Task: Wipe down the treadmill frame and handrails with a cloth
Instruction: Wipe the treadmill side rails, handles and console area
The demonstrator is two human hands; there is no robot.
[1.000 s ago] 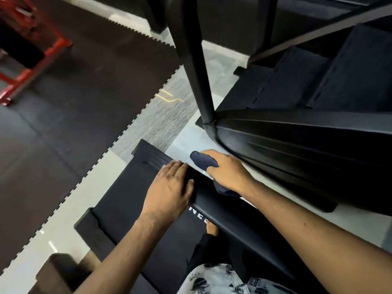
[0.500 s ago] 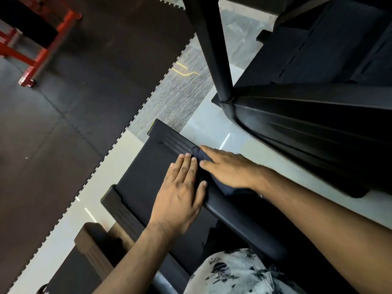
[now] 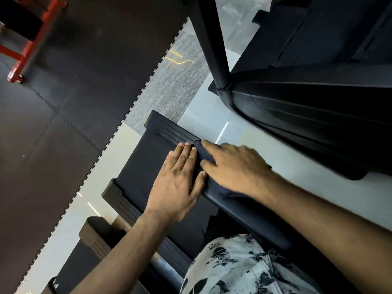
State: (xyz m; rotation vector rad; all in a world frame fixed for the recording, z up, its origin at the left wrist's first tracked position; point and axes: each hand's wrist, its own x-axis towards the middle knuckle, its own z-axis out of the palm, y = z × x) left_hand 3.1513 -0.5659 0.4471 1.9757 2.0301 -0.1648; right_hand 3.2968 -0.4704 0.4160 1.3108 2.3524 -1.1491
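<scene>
A black treadmill lies below me, its belt [image 3: 148, 158] dark and flat and its right side rail [image 3: 244, 211] running toward the rear end cap [image 3: 167, 129]. My right hand [image 3: 235, 166] lies flat on a dark blue cloth [image 3: 204, 155] and presses it onto that rail near the rear end. The cloth shows only at my fingertips and under my wrist. My left hand [image 3: 178, 181] rests flat on the belt beside the rail, fingers straight, thumb touching the rail's edge.
A large black machine [image 3: 318, 107] with an upright post [image 3: 214, 43] stands close on the right. Glossy pale floor [image 3: 203, 115] lies between it and the treadmill. Dark rubber mats [image 3: 74, 98] cover the left, with a red frame [image 3: 27, 47] at the far left. Another treadmill end [image 3: 95, 236] sits lower left.
My right hand has slid the cloth along the rail toward the rear end cap. My left hand has stayed flat on the belt next to it while the view shifted.
</scene>
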